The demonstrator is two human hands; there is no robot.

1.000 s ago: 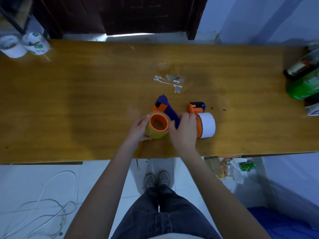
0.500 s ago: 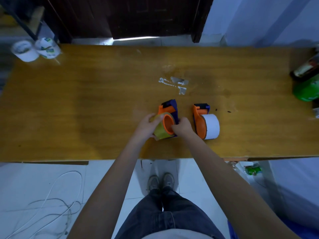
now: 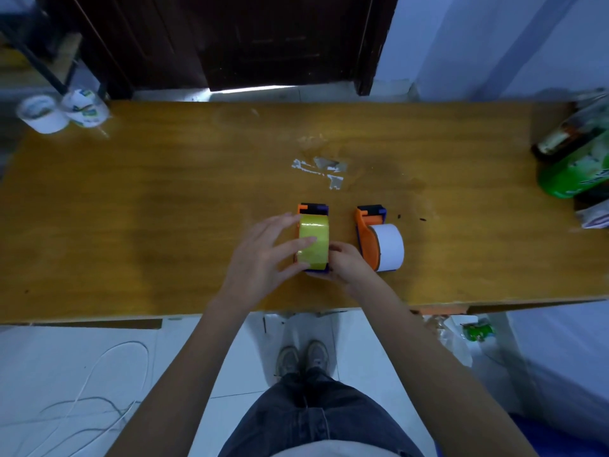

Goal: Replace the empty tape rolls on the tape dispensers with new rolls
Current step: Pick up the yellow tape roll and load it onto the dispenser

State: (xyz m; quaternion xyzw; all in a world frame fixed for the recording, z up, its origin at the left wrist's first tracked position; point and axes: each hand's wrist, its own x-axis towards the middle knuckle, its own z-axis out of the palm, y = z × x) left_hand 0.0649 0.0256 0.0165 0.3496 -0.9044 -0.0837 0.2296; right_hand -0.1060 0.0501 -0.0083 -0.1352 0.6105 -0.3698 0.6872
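An orange and blue tape dispenser stands upright on the wooden table near its front edge, with a yellow tape roll seated in it. My left hand rests against the roll's left side, fingers spread, one fingertip on the tape face. My right hand grips the dispenser's near end from the right. A second orange dispenser stands just to the right, carrying a white tape roll.
Two white rolls sit at the table's far left corner. A green bottle and a dark bottle lie at the right edge. Torn tape scraps stick to the table behind the dispensers. White cable lies on the floor.
The dispenser was tilted on its side with the roll's orange core showing; it now stands upright with the yellow tape face up. My left hand has opened out against the roll.
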